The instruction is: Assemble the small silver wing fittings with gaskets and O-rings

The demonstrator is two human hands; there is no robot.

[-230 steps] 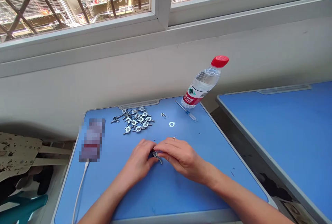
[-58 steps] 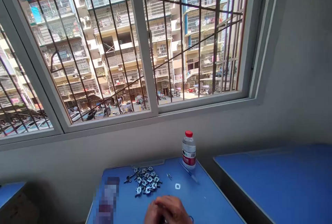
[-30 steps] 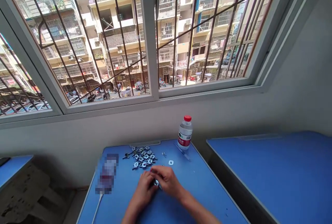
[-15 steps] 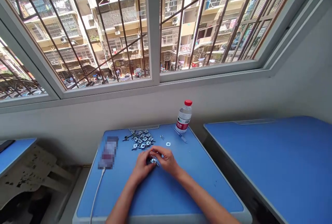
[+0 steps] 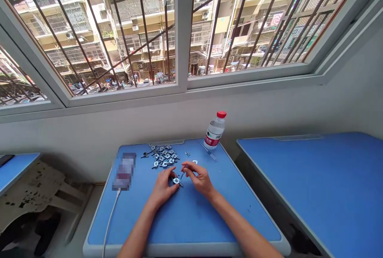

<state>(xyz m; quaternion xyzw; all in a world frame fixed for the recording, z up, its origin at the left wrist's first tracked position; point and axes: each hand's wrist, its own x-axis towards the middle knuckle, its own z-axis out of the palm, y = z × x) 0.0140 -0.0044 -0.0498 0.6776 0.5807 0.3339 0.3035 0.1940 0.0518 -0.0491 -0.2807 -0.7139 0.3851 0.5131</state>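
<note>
My left hand (image 5: 164, 185) rests on the blue desk, its thumb and fingers closed around a small metal part with a flat flange plate (image 5: 176, 180). Just to the right, the fingertips of my right hand (image 5: 200, 179) are pinched on a thin dark pin-like piece (image 5: 182, 175), apart from the part; its exact kind is too small to make out. Behind my right hand lies a loose flange plate (image 5: 195, 162), partly covered by the fingers. A heap of similar metal parts (image 5: 164, 156) sits beyond my left hand. A few tiny pins (image 5: 187, 153) lie right of the heap.
A red-capped water bottle (image 5: 214, 133) stands at the desk's back right, with a pen (image 5: 208, 152) beside it. On the left lies a blurred phone (image 5: 123, 172) with a white cable (image 5: 110, 218). Another blue desk (image 5: 314, 178) stands to the right, across a gap.
My right hand has drawn away from the left, and the pinched pin now shows between them. The metal part in my left hand is more exposed. The view has shifted slightly.
</note>
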